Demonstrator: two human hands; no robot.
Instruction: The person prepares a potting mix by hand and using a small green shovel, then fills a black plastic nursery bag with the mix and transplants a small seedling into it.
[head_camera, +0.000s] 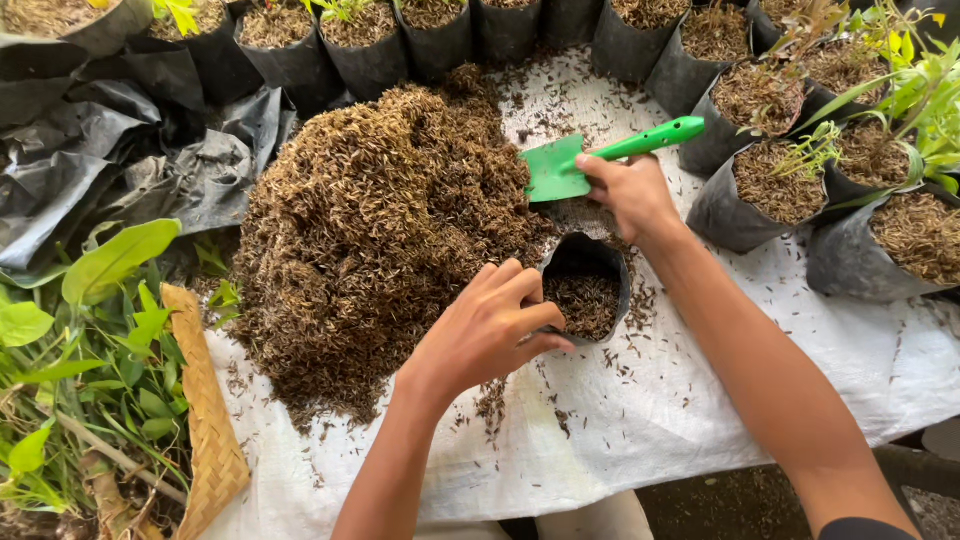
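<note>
Right now my left hand (487, 330) pinches the rim of a small black grow bag (588, 290), fingers closed on its edge; the bag sits on the white sheet (700, 400) just beside the big heap of brown husk mix (380, 230) and is partly filled with the same stuff. My right hand (630, 195) is clenched around the green trowel (590, 160), blade just above the bag. Filled black bags (770, 190) line the far side, some with seedlings.
</note>
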